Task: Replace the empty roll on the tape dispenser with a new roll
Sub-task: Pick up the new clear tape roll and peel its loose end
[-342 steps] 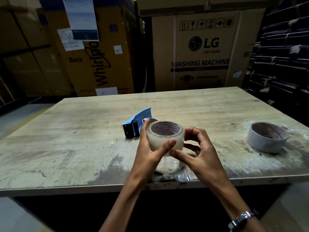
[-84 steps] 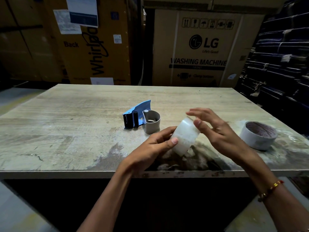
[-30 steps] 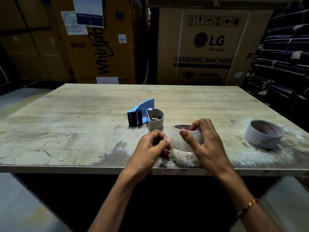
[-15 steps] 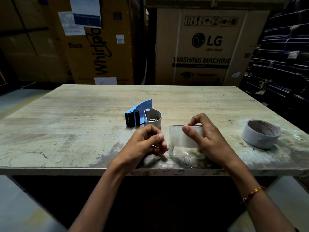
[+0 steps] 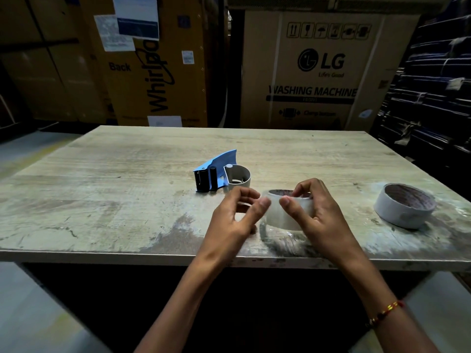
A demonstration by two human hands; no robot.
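Stacked appliance cartons (image 5: 316, 72) wall off the far side of the room, well beyond the fingers. Nearer, a worn tabletop (image 5: 102, 189) carries the work. A second white tape roll (image 5: 405, 206) lies flat, well to the right of both hands, its hollow core holding nothing visible. Just beyond the hands lies the blue tape dispenser (image 5: 216, 171), on its side, its grey hub showing no roll I can make out. The right hand (image 5: 318, 217) grips the clear new roll (image 5: 288, 212), thumb across the front, fingers curled over the far rim. The left hand (image 5: 234, 220) sits just beside it, fingers loosely curled, thumb tip near the roll's wall; whether it pinches the tape end I cannot tell.

Risk, as I judge it: the loose end is hard to see on clear tape and may re-stick or tear.
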